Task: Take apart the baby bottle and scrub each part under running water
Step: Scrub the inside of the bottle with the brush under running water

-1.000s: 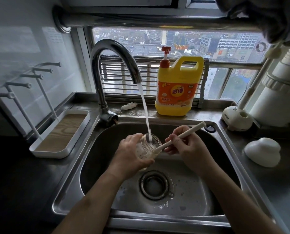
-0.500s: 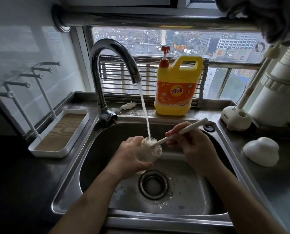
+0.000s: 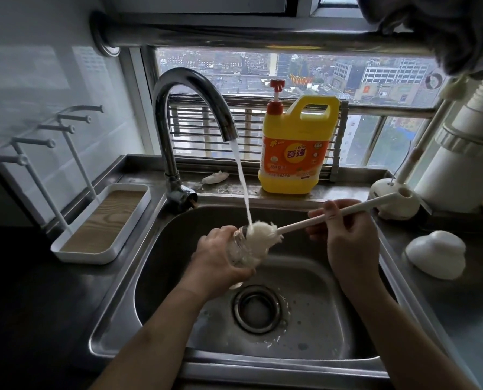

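My left hand [image 3: 219, 257] grips the clear glass bottle body [image 3: 241, 249] over the sink [image 3: 305, 358], mouth tilted up and to the right. My right hand [image 3: 344, 235] holds the white handle of a bottle brush [image 3: 305, 220]. Its fluffy white head [image 3: 262, 233] is outside the bottle, right at the mouth, under the water stream [image 3: 241, 181] from the chrome tap [image 3: 186, 88]. A white domed bottle part [image 3: 434, 254] lies on the counter at the right.
A yellow dish-soap jug [image 3: 296, 153] stands on the ledge behind the sink. A white drying rack with a tray [image 3: 99, 226] sits at the left. A white brush stand [image 3: 395, 201] and a white pipe [image 3: 465, 153] are at the right. The drain [image 3: 258, 309] lies below the bottle.
My right hand has pulled the brush up and to the right, so its head has come out of the bottle. The left hand and the bottle have stayed in place.
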